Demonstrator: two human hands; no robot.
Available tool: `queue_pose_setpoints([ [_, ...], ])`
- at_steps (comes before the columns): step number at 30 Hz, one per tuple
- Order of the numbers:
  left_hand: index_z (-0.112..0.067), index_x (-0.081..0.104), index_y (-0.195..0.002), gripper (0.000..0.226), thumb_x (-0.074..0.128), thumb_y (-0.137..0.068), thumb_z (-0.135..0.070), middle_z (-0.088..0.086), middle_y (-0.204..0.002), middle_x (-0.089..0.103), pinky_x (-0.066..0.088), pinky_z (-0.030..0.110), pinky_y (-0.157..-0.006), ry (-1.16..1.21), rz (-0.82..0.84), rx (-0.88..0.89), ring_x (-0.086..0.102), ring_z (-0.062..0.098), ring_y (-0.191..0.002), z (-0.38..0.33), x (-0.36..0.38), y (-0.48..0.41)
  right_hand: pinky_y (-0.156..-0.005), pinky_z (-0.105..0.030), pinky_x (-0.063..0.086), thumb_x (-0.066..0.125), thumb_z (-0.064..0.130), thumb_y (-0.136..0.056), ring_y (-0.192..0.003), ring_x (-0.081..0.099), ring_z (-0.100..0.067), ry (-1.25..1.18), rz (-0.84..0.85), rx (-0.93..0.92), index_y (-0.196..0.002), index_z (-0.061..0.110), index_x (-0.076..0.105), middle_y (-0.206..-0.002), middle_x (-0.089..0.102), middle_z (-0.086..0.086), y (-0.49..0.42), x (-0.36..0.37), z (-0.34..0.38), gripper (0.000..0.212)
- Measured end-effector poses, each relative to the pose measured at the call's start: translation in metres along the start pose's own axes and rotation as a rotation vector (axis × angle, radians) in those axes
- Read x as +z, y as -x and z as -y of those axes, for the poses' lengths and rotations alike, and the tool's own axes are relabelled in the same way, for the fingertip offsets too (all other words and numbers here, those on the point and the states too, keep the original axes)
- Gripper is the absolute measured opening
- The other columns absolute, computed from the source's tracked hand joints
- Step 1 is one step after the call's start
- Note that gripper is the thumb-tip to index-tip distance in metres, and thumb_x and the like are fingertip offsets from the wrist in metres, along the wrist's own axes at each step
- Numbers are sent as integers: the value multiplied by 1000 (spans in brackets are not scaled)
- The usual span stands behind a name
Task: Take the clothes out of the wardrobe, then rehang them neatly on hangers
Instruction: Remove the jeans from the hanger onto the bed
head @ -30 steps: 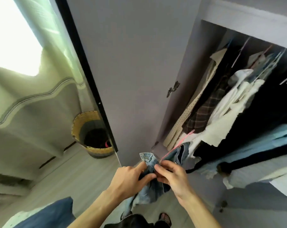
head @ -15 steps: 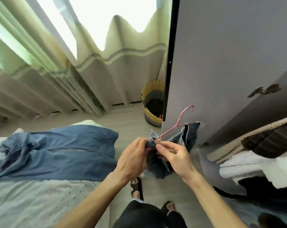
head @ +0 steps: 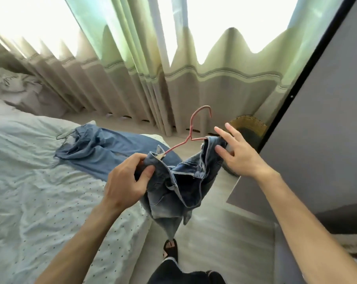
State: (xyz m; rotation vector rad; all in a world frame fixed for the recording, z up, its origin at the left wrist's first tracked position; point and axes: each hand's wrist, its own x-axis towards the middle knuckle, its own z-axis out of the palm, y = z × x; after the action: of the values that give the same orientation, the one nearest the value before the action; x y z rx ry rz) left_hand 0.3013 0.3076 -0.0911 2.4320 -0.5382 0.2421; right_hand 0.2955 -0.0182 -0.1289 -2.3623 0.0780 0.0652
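View from a person's head, looking down and forward. Nearest, at the bottom edge, are dark trousers and a foot in a black sandal (head: 170, 248) on a pale wood-look floor (head: 224, 232). Two bare forearms reach forward from the lower corners.

The left hand (head: 128, 181) grips the left end of a faded denim garment (head: 173, 193) at its waistband, with thumb and fingers curled and pinching the cloth. The right hand (head: 237, 156) is spread, its fingers straight and apart, and its thumb lies against the right end of the waistband. It is not clamped on anything. The denim hangs in the air between the two hands, above the floor and just beside the bed, its open zip facing the camera and its lower part drooping toward the foot.

A pink wire hanger (head: 192, 128) rises from the waistband. Its left arm ends at a pale clip by the left hand, and its hook points up.

To the left is a bed (head: 30, 191) with a rumpled white dotted sheet. A blue garment (head: 104, 152) lies spread on it, with a thin dark hanger (head: 63, 136) at its far end. To the right stands the grey wardrobe door (head: 327, 130), black-edged and open. Beyond the right hand, a woven basket (head: 249, 124) sits on the floor. Farthest, long beige and green curtains (head: 194, 78) hang across a bright window.
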Motion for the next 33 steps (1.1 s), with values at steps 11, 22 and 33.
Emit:
queue_pose_setpoints([
  [11,-34,61,-106,16,68,-92,-38,-15,-74,58,46,26,-65,-12,-238,-352,58,-1,-73,60,-64,-29,-92,-44,45,49,51,-98,-106,54,-29,50,-204,-301,-120,39,55,-103,52,6,-129,46,108,27],
  [22,-25,66,-101,13,66,-93,-35,-14,-70,56,41,10,-64,89,-381,-419,56,-5,-69,93,-104,-114,-100,-47,42,52,59,-93,-113,53,-31,74,-179,-398,-123,46,53,-103,48,13,-254,20,188,33],
  [33,-43,61,-90,9,69,-91,-38,-19,-78,63,40,4,-63,-5,-568,-590,57,-10,-71,119,-152,-155,-94,-38,41,54,53,-95,-101,52,-21,8,20,-589,-121,42,58,-104,51,7,-359,52,269,29],
])
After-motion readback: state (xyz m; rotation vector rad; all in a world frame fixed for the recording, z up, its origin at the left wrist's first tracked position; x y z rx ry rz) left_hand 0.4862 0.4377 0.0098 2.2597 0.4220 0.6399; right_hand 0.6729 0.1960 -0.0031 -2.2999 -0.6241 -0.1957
